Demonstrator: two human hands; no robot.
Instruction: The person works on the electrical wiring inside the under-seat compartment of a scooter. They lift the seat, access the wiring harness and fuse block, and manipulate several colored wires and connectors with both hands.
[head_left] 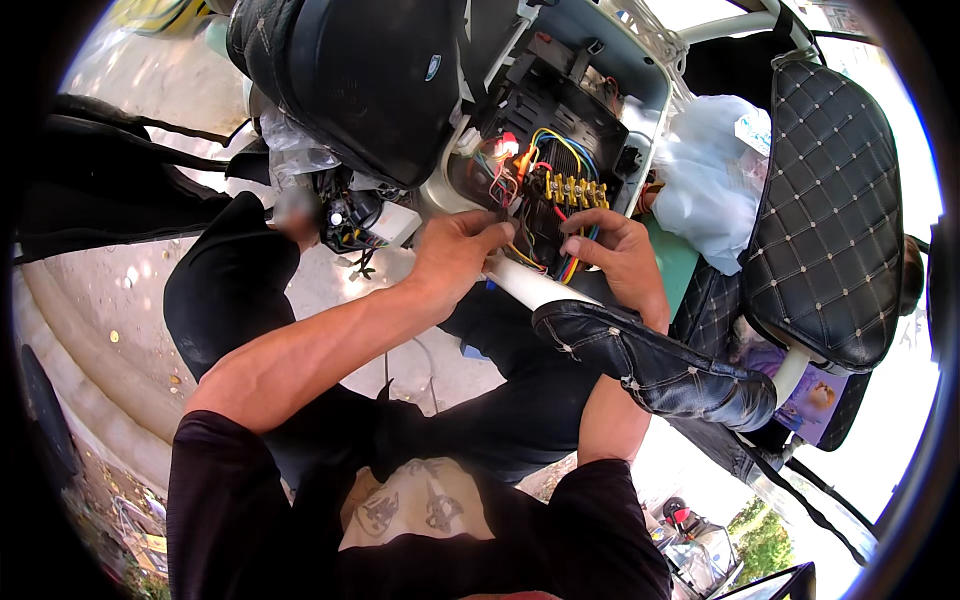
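1. Two bare hands of yours work near the upper middle of the frame, over an open grey plastic compartment (640,72) packed with wiring.
2. Your left hand (455,255) comes in from the lower left; its grip is pressed together, thumb against finger, pinching the thin dark-and-reddish insulated wires (507,192) at the compartment's lower left edge.
3. Your right hand (622,252) is just right of centre, thumb and forefinger curled close to each other beside the loose bundle of red, yellow and blue insulated wires (572,268); you cannot tell from this view whether its grip closes on one of them.
4. Just above your right hand you have a brass-coloured terminal block with a row of posts (577,190); up and left of it sits a small red plastic connector (508,144).
5. Below your hands, a bare white metal tube (532,284) slants down to the right into a black quilted leather-look sleeve (655,368).
6. At the upper middle-left you see a bulky black padded seat (365,85); at the upper right, a black diamond-stitched backrest (825,210), with a crumpled whitish translucent plastic bag (705,180) beside its left edge.
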